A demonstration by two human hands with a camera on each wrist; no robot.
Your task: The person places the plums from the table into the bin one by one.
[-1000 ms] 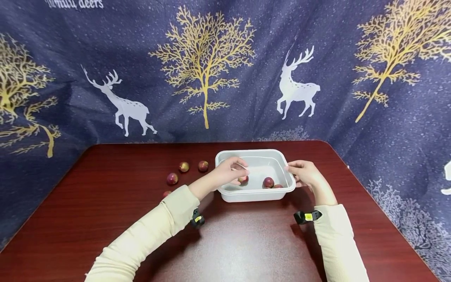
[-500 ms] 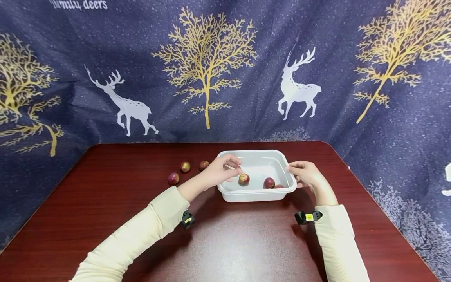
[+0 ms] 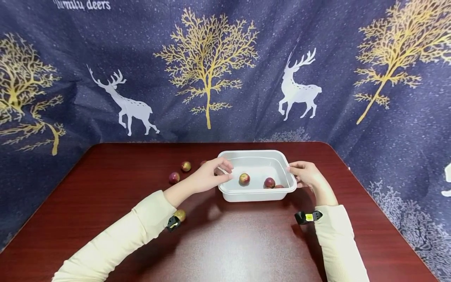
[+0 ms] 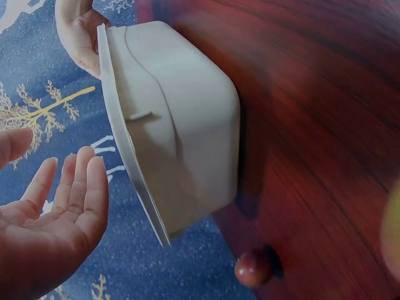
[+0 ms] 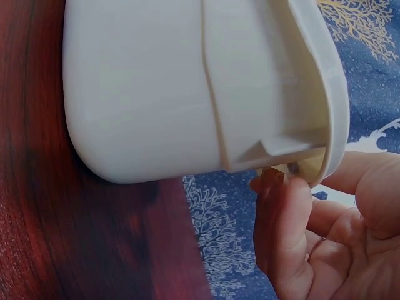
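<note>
My left hand point(image 3: 207, 177) is just off the left side of a white plastic container point(image 3: 255, 197), its fingers extended and apart with nothing held. The left wrist view shows the palm point(image 4: 47, 240) beside the rim. On the opposite side, my right hand point(image 3: 309, 174) pinches the container's rim, thumb on the edge and fingers curled below it in the right wrist view. Inside the container, a small round red-and-yellow fruit point(image 3: 244, 179) sits left of centre. A darker red fruit point(image 3: 269, 182) lies near the right front corner, with another fruit point(image 3: 279, 186) partly hidden by the front wall.
On the dark red wooden table point(image 3: 225, 243), left of the container, lie a yellow-red fruit point(image 3: 186, 166) and a dark red fruit point(image 3: 174, 178). A yellowish fruit point(image 3: 180, 214) shows beside the left wrist strap. A patterned blue cloth point(image 3: 225, 117) hangs behind.
My left hand has drawn back leftward from over the container, uncovering the fruit inside it. A yellowish fruit has come into sight by the left wrist. The right hand keeps its hold.
</note>
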